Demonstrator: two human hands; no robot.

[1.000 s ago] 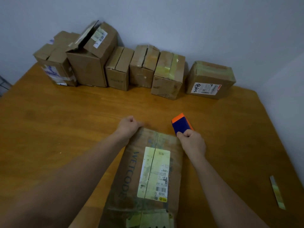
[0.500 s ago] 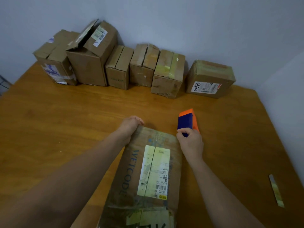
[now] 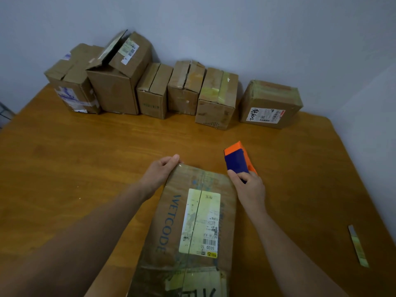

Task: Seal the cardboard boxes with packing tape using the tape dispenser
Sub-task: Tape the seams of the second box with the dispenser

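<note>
Two grips: left hand [image 3: 159, 175] fingers curled over box [image 3: 192, 213] corner, right hand [image 3: 249, 188] clasping tape dispenser [image 3: 235, 159]; we pin box, pull tape straight.

A near box [image 3: 169, 211] lies on the table [image 3: 85, 157] at bottom centre, reaching up to mid-frame. The left hand [image 3: 159, 174] grips its far left corner. The right hand [image 3: 249, 187], at its far right corner, holds the tape dispenser [image 3: 236, 159] just right of centre. Across the upper frame a row of boxes [image 3: 185, 91] stands along the table's far edge against the wall [image 3: 214, 28], with the last box [image 3: 270, 103] at the right slightly apart. A strip [image 3: 357, 247] lies at lower right, well apart.
</note>
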